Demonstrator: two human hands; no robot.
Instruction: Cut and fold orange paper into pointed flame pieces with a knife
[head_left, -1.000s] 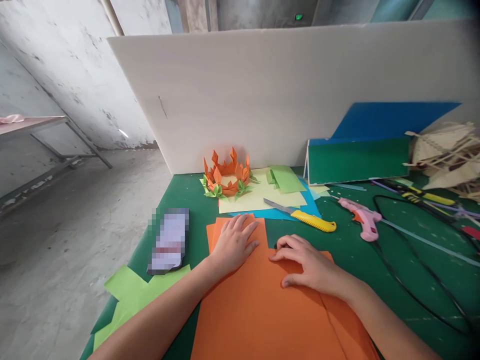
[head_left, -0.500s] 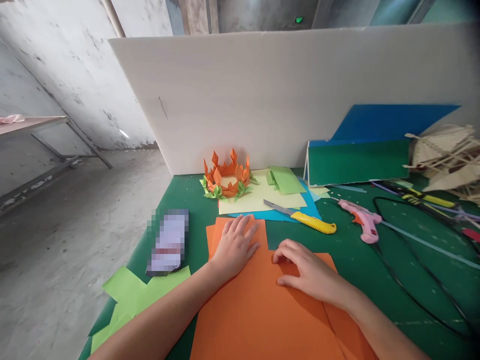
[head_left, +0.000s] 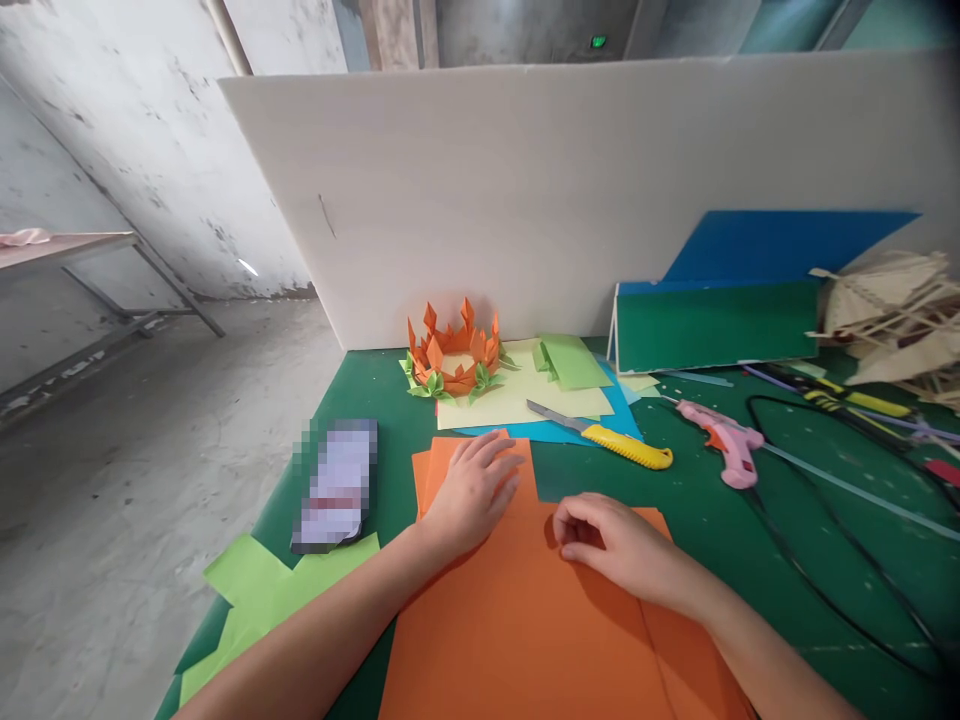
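Several loose sheets of orange paper [head_left: 517, 640] overlap in front of me. My left hand [head_left: 474, 490] lies on the upper left part of these sheets, palm down, fingers stretched out. Over their right side is my right hand [head_left: 611, 540], its fingers curled in and the thumb close to the fingertips; I see nothing between them. Beyond my hands lies a yellow utility knife [head_left: 626, 445] with its blade out. An orange paper crown [head_left: 454, 355] with green paper leaves stands at the back, partly on pale yellow paper [head_left: 517, 392].
A phone [head_left: 337, 480] and green paper [head_left: 277, 595] lie at the left. To the right are a pink glue gun [head_left: 727, 440] with its cord and a green board [head_left: 716, 325]. A tall white board [head_left: 525, 190] stands behind the green table [head_left: 840, 560].
My right hand's fingers have curled in and its thumb has come closer to the fingertips. The left hand has barely shifted on the orange paper.
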